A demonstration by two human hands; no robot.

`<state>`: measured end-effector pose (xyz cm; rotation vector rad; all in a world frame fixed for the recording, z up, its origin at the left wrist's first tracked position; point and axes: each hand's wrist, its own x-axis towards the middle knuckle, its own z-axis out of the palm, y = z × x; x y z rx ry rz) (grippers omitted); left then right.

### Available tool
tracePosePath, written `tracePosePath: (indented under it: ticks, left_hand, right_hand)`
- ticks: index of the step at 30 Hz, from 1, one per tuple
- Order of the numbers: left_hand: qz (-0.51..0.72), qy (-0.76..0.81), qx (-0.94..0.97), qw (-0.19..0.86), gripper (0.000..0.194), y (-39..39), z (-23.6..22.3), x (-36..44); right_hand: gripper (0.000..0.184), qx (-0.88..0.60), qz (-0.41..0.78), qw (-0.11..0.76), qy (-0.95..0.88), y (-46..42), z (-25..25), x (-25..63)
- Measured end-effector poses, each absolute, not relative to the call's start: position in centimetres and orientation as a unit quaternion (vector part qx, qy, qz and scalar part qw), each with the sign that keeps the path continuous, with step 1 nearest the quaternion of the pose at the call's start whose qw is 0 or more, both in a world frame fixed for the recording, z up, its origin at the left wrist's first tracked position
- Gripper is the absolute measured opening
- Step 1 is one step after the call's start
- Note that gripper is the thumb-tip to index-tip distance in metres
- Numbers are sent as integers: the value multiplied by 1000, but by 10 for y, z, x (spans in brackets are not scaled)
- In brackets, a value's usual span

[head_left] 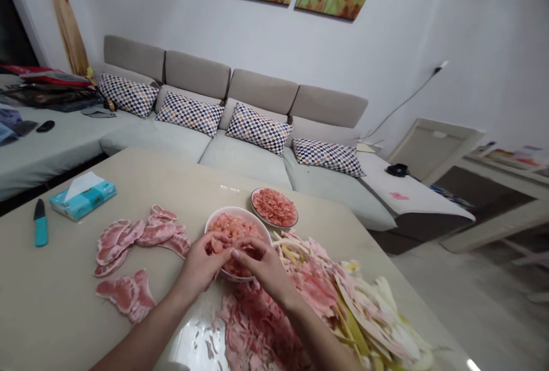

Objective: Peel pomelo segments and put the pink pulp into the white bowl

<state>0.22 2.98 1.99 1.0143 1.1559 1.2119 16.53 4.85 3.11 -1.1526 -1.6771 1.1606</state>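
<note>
My left hand [206, 259] and my right hand [261, 262] meet over a white bowl [209, 221], thumb tips nearly touching. Their fingers are closed around a small piece of pink pomelo flesh [218, 245], partly hidden by the fingers. The bowl holds loose pomelo pulp [235, 226]. Behind it stands a dark-rimmed plate [254, 206] heaped with more pulp. Left of my hands lie pomelo segments [118, 242] with pale membrane on them, and a smaller group of segments [128, 295] nearer to me. Torn pink membranes [257, 325] spread under my right forearm.
Thick pomelo peels [364, 314] pile up at the right of the table [171, 168]. A blue tissue pack [83, 195] and a teal-handled knife [40, 225] lie at the left. Beyond the table runs a sofa [244, 156] with patterned cushions [259, 128].
</note>
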Motion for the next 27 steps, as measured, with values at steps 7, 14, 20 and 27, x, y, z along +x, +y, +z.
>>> tracePosePath:
  ticks: [7, 14, 20, 27]
  left_hand:
    - [497, 492, 434, 568, 35, 29, 12, 2]
    - [570, 514, 454, 453, 23, 28, 15, 8]
    - [557, 564, 504, 342, 17, 23, 15, 15]
    - [544, 565, 521, 337, 16, 19, 14, 21]
  right_hand:
    - [26, -460, 460, 397, -647, 51, 28, 165]
    - [20, -467, 396, 442, -656, 40, 29, 156]
    - [18, -469, 387, 450, -654, 37, 27, 160]
    - [23, -442, 494, 448, -600, 39, 20, 165]
